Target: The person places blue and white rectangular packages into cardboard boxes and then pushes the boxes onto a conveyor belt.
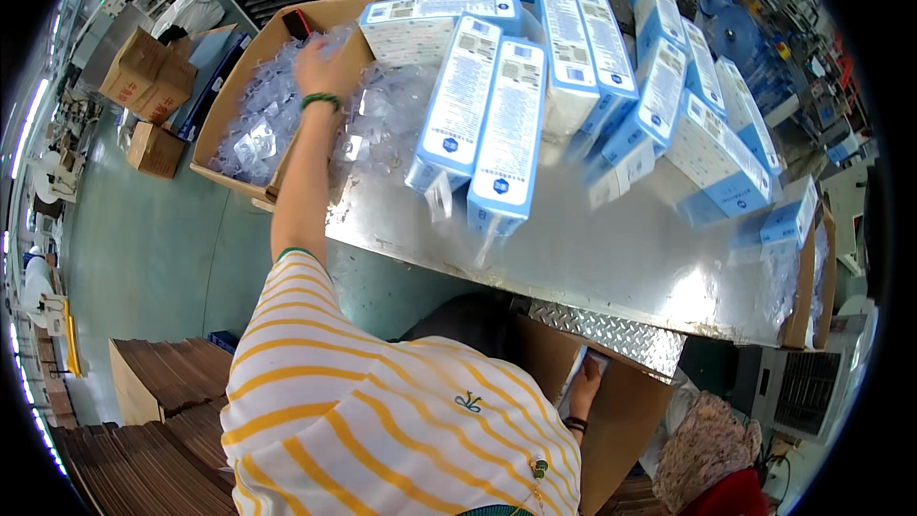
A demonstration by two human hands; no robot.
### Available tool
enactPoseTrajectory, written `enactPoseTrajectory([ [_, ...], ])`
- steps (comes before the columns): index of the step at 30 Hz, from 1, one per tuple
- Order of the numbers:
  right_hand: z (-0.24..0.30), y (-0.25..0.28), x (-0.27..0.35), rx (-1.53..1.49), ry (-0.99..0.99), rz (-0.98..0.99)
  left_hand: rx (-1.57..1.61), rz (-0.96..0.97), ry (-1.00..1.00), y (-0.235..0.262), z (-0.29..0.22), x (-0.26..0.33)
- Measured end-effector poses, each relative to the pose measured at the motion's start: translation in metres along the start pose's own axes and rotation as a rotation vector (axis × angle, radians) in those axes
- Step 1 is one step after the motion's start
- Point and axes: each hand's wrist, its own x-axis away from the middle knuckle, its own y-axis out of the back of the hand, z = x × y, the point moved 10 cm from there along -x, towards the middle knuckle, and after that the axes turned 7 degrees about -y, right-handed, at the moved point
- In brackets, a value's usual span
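My left hand (323, 65) reaches over an open cardboard box (212, 134) of clear plastic pieces (256, 129). Its fingers are smeared by motion, so what they hold, if anything, does not show. Close by, a small black-and-red object (297, 24) lies at the box's far edge. Low on the right, my right hand (585, 390) is inside another cardboard box (626, 430), closed on a flat white-and-blue pack (571, 373) that is mostly hidden. Several blue-and-white cartons (508, 129) lie on the metal table, some with clear film hanging from their near ends.
More clear pieces (387, 105) are heaped on the metal table (573, 248) beside the left box. Flattened cardboard (143, 440) is stacked at lower left. Brown cartons (148, 76) stand beyond the floor. Another open box (800, 301) is at the table's right end.
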Motion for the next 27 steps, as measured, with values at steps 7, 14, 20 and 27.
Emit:
enactPoseTrajectory([
  [7, -0.020, 0.023, 0.000, 0.111, -0.104, 0.073, -0.079, 0.665, -0.126, -0.078, -0.001, 0.123],
  [14, 0.020, 0.029, 0.020, 0.095, -0.080, -0.009, -0.471, 0.835, -0.334, -0.146, -0.002, 0.132],
  [20, -0.006, 0.076, 0.076, -0.057, -0.136, -0.142, -0.185, 0.734, 0.040, -0.147, 0.032, 0.051],
  [27, 0.021, 0.106, 0.117, -0.160, -0.028, -0.345, 0.259, 0.266, -0.046, -0.079, -0.042, -0.005],
])
